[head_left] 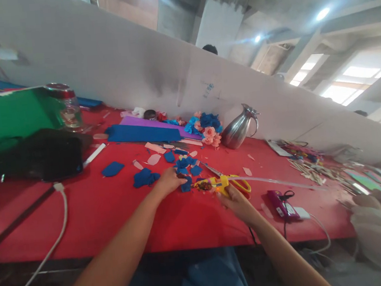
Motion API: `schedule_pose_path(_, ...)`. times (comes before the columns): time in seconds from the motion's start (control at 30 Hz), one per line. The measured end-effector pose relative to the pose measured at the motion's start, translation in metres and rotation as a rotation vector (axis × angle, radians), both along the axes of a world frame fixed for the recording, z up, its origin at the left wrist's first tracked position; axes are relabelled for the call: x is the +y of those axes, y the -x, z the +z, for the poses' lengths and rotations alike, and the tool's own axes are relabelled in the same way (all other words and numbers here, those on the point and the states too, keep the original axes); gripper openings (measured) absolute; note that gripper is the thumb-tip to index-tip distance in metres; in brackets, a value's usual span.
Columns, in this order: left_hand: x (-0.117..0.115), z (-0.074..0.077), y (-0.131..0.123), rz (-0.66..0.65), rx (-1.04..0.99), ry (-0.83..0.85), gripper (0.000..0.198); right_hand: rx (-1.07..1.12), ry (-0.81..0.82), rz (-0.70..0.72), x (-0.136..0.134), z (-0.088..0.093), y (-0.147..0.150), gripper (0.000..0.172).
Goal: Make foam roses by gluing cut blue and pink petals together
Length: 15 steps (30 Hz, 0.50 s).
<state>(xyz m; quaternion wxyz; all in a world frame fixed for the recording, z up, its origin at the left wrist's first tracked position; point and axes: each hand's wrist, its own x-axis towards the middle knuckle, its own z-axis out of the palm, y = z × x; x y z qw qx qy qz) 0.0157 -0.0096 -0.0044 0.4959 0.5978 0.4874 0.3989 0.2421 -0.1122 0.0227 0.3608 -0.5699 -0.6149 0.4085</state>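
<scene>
My right hand (232, 197) is wrapped around a yellow hot glue gun (223, 185), whose nozzle points left. A long clear glue stick (277, 181) runs out of its back to the right. My left hand (169, 180) pinches a dark blue crepe paper petal (186, 185) just left of the nozzle. Beyond the glue gun lie scissors (240, 183) with yellow handles, partly hidden by the gun. Loose blue petals (143, 177) and pale pink petals (153, 159) are scattered around my hands on the red table (184, 223).
Finished paper flowers (211, 134) and a steel jug (238, 132) stand near the white partition (130, 68). A blue paper strip (143, 133) lies behind my left hand. A black bag (51, 153) and glass jar (69, 111) are left; a purple power strip (282, 205) with cables is right.
</scene>
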Motion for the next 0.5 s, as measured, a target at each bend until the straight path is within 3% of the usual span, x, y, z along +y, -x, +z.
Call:
schedule_pose_path(0.27, 0.001, 0.001, 0.001, -0.016, 0.09, -0.051, 0.013, -0.341, -0.049, 0.006, 0.005, -0.015, 0.018, 0.03)
schedule_pose_path(0.5, -0.001, 0.002, 0.002, -0.014, 0.114, -0.074, 0.016, -0.408, -0.063, -0.044, 0.002, -0.012, 0.018, 0.029)
